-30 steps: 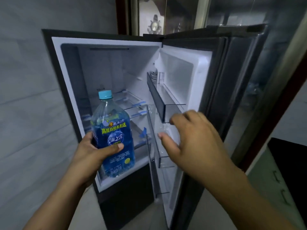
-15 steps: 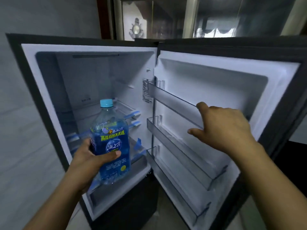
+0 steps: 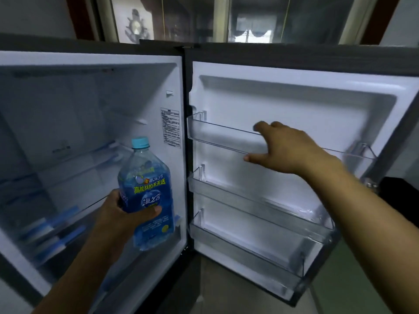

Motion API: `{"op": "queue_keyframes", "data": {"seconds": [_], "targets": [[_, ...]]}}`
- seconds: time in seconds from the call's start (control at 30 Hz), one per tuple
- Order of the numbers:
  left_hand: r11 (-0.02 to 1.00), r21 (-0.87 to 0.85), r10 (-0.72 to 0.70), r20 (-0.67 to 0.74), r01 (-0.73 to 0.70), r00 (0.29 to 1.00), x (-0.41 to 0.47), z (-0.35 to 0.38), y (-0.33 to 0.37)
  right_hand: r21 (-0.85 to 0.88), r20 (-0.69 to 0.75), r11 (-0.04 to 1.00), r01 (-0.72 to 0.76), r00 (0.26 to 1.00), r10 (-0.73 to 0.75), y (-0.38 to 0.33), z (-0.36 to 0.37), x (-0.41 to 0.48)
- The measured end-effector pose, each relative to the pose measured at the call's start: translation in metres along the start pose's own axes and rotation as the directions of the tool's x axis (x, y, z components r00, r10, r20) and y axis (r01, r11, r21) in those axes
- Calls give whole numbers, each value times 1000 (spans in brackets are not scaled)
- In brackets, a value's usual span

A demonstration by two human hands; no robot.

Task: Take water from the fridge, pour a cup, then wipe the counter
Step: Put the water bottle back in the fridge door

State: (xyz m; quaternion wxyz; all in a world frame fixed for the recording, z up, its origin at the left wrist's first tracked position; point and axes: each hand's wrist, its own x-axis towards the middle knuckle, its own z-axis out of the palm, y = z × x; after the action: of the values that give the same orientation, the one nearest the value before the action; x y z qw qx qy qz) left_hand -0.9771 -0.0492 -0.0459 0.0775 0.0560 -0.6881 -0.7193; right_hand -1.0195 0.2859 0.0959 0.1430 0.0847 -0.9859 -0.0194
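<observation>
The water bottle (image 3: 147,193) is clear plastic with a blue label and a light blue cap. My left hand (image 3: 120,214) grips it upright around the label, in front of the open fridge compartment (image 3: 90,123). The fridge door (image 3: 294,98) is swung wide open to the right. My right hand (image 3: 288,148) reaches to the door's top shelf (image 3: 215,134), fingers over its clear front rail and thumb below it.
Glass shelves with blue trim (image 3: 56,223) sit low inside the fridge. Two more clear door shelves (image 3: 249,200) hang below the top one, and the middle one holds some crumpled clear plastic (image 3: 310,214). A dark counter edge (image 3: 399,189) shows past the door at right.
The fridge door has swung much wider open to the right, with my right hand moving along with it onto the top shelf rail. My left hand keeps hold of the bottle.
</observation>
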Motion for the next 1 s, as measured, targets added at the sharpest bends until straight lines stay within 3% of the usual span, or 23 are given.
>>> {"op": "queue_keyframes", "data": {"seconds": [0.17,0.47,0.7,1.0], "targets": [[998,60,39,-158,-30,987,41,9,-8,124,50,974,189,979,-197,-40,10,76],[983,122,177,-449,-136,876,118,21,2,-49,-107,961,271,955,-275,-27,38,107],[990,-1,123,-452,-138,883,205,9,0,-15,-100,955,296,950,-296,-9,46,117],[993,-8,100,-466,-117,879,296,-10,-27,-12,-128,958,286,950,-285,9,52,128]]}}
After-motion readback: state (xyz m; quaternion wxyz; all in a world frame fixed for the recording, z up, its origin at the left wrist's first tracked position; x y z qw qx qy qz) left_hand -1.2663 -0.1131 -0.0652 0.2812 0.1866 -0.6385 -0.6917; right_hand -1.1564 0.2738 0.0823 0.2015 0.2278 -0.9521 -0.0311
